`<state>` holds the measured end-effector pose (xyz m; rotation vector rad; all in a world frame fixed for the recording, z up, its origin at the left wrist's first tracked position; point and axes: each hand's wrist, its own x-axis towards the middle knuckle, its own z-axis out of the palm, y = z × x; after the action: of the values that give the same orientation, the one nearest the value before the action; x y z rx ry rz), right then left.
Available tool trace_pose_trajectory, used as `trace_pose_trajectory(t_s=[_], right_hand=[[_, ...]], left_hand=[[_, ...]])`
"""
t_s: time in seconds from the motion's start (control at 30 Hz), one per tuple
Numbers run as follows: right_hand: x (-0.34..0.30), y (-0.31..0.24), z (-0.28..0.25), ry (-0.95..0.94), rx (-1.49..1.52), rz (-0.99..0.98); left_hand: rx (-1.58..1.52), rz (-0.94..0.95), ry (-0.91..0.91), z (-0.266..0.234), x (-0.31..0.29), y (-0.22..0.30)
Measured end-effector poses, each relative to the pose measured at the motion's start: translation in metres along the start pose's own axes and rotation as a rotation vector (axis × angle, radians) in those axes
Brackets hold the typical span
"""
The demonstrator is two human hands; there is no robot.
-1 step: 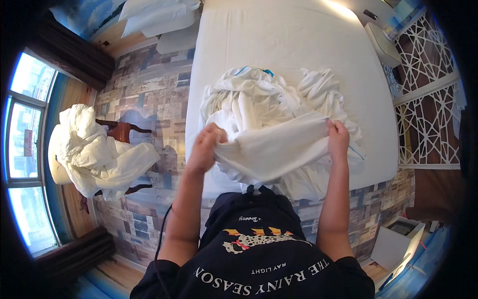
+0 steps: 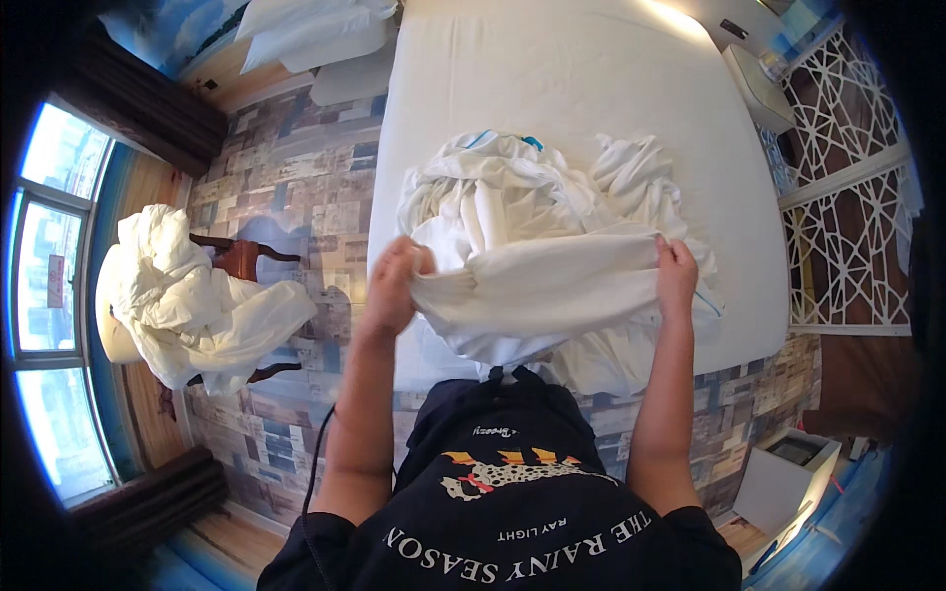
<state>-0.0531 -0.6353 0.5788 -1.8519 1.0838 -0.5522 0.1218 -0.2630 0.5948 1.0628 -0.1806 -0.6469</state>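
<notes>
Between my two hands a section of white bed linen (image 2: 552, 286) is stretched sideways, its upper edge nearly straight and the rest sagging below. My left hand (image 2: 392, 288) is closed on one end of it, and my right hand (image 2: 676, 276) grips the other end. Whether it is a sheet or a duvet cover cannot be made out. Beyond the stretched part, the same white fabric lies in a crumpled heap (image 2: 493, 192), with a small teal patch at its far edge. The heap rests on the near half of the bed (image 2: 552, 69), in front of my body.
A bundled white duvet (image 2: 168, 305) hangs over a wooden chair (image 2: 239, 259) on the left, by the window (image 2: 49, 276). White pillows (image 2: 315, 30) are at the far left. A white lattice screen (image 2: 843, 236) stands right of the bed, and a white cabinet (image 2: 788, 478) at the near right.
My left hand has moved slightly left and up, and my right hand slightly right. The linen between them is drawn out wider and its upper edge is straighter.
</notes>
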Motion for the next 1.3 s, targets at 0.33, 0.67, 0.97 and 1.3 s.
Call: trace_pose_trajectory(t_s=[0.33, 0.67, 0.97, 1.3], right_hand=[[-0.015, -0.026, -0.006, -0.358, -0.416, 0.101], [-0.077, -0.09, 0.01, -0.888, 0.02, -0.114], [-0.075, -0.117, 0.017, -0.647, 0.282, -0.441], [-0.12, -0.024, 0.106, -0.755, 0.236, -0.122]], left_hand=[[0.294, 0.029, 0.593, -0.043, 0.003, -0.052], [1.23, 0.393, -0.163, 0.065, -0.023, -0.047], [0.523, -0.118, -0.177, 0.1, 0.003, 0.018], [-0.069, -0.01, 0.065, 0.065, -0.008, 0.042]])
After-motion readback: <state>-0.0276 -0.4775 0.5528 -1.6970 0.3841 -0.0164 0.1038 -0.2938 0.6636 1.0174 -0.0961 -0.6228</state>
